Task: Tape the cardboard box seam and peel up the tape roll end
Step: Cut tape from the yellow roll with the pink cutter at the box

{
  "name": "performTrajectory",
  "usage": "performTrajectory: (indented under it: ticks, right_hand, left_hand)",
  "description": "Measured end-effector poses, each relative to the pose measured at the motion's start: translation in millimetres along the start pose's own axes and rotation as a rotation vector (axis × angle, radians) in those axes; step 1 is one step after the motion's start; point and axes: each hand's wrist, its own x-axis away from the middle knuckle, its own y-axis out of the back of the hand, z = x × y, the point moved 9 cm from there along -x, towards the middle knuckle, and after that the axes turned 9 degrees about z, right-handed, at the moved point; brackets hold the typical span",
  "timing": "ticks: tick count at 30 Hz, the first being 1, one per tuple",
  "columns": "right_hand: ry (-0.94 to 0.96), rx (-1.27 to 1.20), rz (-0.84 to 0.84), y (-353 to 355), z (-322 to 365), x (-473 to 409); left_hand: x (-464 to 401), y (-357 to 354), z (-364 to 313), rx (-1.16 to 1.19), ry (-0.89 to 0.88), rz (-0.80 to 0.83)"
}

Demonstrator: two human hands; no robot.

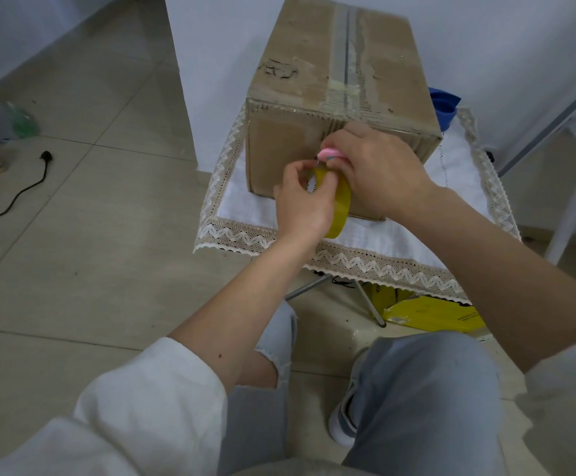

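A worn cardboard box (300,63) stands on a small cloth-covered table (245,207). Clear tape runs along its top seam (343,46) and over the near edge. In front of the box's near face, my left hand (302,204) grips a yellowish roll of tape (341,204), fingers through its hole. My right hand (379,170) is closed around a small pink cutter (328,153), whose tip sits at the tape just above the roll. The stretch of tape between roll and box is mostly hidden by my hands.
A blue object (444,104) lies behind the box on the right. Under the table sit yellow packages (431,314) and metal legs (369,304). A black cable with plug (44,159) and bottles (22,120) lie on the tiled floor, left. White chair leg (575,204) at right.
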Motion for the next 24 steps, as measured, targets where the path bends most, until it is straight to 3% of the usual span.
performTrajectory:
  ticks: [24]
  right_hand:
    - [-0.014,0.051,-0.024,-3.1,1.3,4.4]
  left_hand:
    - [2.8,1.1,-6.6,-0.019,-0.005,-0.034]
